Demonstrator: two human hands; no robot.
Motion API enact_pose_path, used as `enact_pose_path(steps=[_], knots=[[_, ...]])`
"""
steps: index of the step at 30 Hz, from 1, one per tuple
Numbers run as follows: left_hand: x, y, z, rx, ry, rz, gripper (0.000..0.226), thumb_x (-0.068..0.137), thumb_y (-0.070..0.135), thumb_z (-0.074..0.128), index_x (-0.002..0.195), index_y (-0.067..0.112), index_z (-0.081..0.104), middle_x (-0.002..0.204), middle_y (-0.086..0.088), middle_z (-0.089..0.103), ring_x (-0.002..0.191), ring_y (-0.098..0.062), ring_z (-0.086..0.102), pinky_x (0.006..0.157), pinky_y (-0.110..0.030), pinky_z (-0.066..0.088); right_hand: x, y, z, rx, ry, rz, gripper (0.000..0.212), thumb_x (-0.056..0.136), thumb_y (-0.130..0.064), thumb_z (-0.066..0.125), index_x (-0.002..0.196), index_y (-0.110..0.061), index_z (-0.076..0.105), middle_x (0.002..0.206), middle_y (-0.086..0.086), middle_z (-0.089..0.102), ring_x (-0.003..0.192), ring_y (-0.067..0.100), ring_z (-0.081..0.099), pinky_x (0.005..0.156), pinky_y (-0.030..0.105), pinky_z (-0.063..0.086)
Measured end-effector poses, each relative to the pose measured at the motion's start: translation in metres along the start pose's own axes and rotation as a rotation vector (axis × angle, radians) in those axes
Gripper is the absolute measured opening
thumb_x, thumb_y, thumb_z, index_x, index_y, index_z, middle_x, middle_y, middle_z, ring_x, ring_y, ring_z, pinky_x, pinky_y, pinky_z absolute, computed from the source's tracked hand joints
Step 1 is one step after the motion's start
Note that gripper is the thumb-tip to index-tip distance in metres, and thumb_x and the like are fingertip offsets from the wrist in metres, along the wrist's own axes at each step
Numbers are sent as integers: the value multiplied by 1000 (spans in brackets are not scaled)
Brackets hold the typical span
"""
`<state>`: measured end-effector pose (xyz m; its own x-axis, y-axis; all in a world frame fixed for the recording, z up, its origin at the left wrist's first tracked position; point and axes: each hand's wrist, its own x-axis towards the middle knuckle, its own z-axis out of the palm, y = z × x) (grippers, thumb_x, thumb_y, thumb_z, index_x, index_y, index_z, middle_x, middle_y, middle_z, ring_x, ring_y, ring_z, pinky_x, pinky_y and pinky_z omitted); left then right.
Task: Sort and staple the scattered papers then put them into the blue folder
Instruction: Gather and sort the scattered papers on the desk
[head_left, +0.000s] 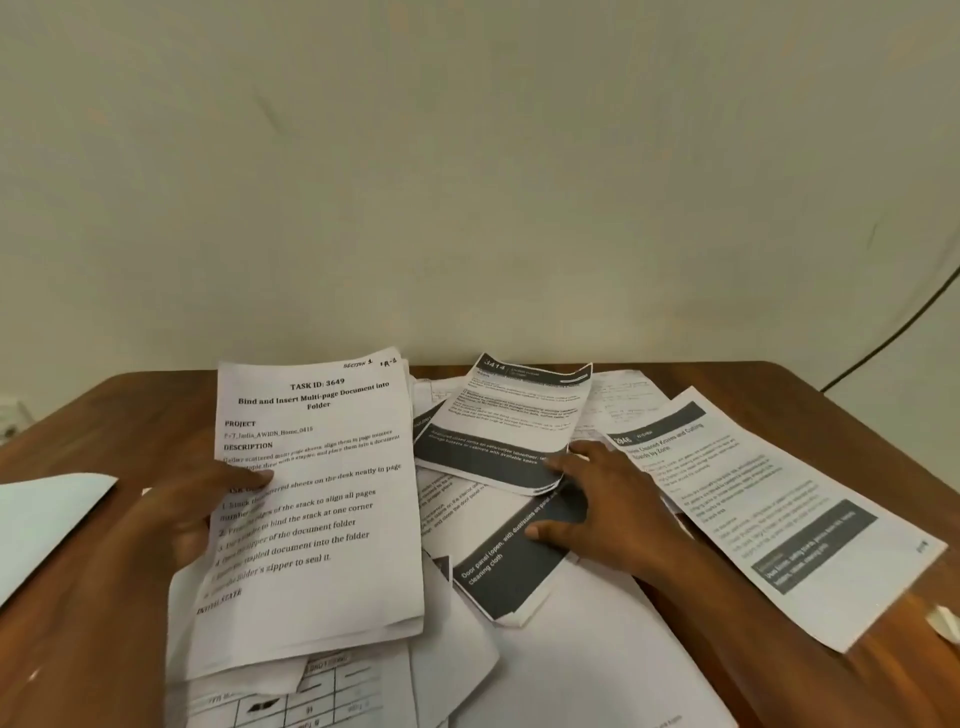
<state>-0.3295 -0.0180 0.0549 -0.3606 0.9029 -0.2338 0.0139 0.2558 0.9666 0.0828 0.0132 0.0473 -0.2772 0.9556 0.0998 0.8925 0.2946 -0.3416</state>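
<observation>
Left hand (182, 512) grips flat paper stack (317, 499).

The left hand (200, 512) comes in from the lower left, forearm angled up and to the right, thumb lying across the top of what it grips and the other fingers curled underneath, mostly hidden. The right hand (597, 499) reaches in from the lower right, palm down, forearm slanting up and to the left, fingers spread and fairly straight. Its fingertips (558, 465) seem to press flat rather than pinch, though motion blur makes that hard to tell for sure.
</observation>
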Motion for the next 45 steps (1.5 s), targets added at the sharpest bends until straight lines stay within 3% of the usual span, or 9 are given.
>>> enact_pose_path(steps=[6,12,17,23,27,31,34,39,45], knots=[[7,-4,-5,-36,-13,-9,24,94,-11,61,107,9,67,77,-9,80,59,-24,77,45,-32,60,-3,-9,-6,-60,-108,19,57,87,-68,67,132,-33,62,133,-10,64,120,14,57,104,39,45],[7,-1,-8,-21,28,27,28,93,-11,62,110,10,67,78,-7,80,81,-35,71,55,-38,60,3,5,-33,22,-132,174,60,81,-62,78,129,-29,64,125,-8,68,100,11,63,79,21,53],[10,-4,-11,-25,64,-8,27,95,-5,65,118,10,66,112,-18,73,92,-35,66,75,-40,51,-1,9,-35,-127,-99,230,71,82,-63,77,141,-31,52,140,-6,60,121,18,61,85,24,48],[18,-5,-12,25,38,24,47,82,-2,74,127,3,66,117,-29,72,101,-52,70,91,-62,56,-7,-9,-16,-212,-52,95,70,80,-66,75,136,-30,54,136,1,54,120,21,55,95,37,53],[17,-3,-10,64,40,120,45,79,-8,74,123,-2,66,109,-29,74,72,-35,77,66,-45,59,-12,-26,-9,-165,-134,-7,77,77,-74,72,136,-29,52,133,0,54,121,23,52,100,43,49],[5,1,-2,98,68,225,32,83,-23,64,101,4,62,73,7,78,56,-1,71,47,-16,55,-18,-33,-2,-202,-257,-64,92,79,-83,61,149,-27,41,156,2,44,141,26,44,114,48,41],[13,1,-3,151,33,178,25,87,-23,61,99,-2,62,87,-24,76,50,-12,71,44,-23,56,-20,-36,-1,-245,-265,-82,86,81,-82,59,146,-27,44,151,1,49,137,27,48,112,49,42],[15,-1,-7,159,8,111,21,89,-18,62,99,1,64,68,-10,75,52,-23,72,42,-28,56,-22,-40,-5,-243,-258,-79,64,79,-77,67,122,-30,59,123,-1,65,110,23,62,94,41,54],[23,0,-9,225,41,148,21,87,-23,62,91,-2,63,77,-26,71,48,-19,70,42,-25,55,-23,-41,-7,-243,-258,-103,69,75,-80,69,121,-30,60,119,-3,67,107,21,64,92,40,56]])
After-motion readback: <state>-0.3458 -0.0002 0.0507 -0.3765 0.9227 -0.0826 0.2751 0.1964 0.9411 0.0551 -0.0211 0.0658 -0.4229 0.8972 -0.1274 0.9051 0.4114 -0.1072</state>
